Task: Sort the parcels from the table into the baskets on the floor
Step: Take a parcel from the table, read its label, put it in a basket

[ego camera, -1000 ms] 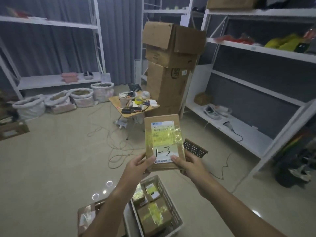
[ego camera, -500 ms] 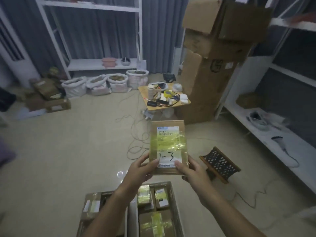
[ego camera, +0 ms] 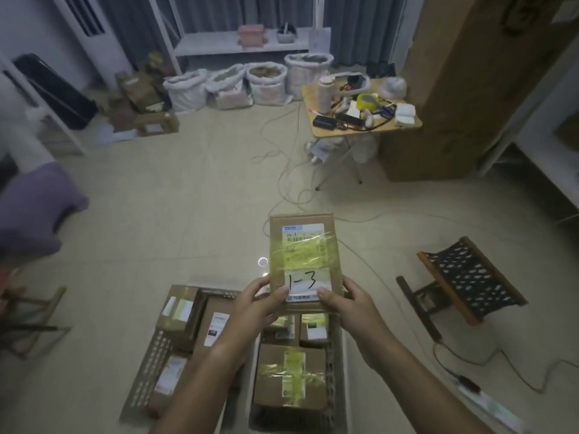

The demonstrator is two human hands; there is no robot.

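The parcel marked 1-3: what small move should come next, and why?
Probably lower the parcel into the right basket. Both hands, left and right, hold it by its near end, above that basket, which already holds parcels.

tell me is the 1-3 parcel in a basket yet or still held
Held, not in a basket. Left hand and right hand grip the 1-3 parcel by its lower edge above the right basket.

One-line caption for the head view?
Both hands hold a parcel marked 1-3 above two floor baskets already holding parcels.
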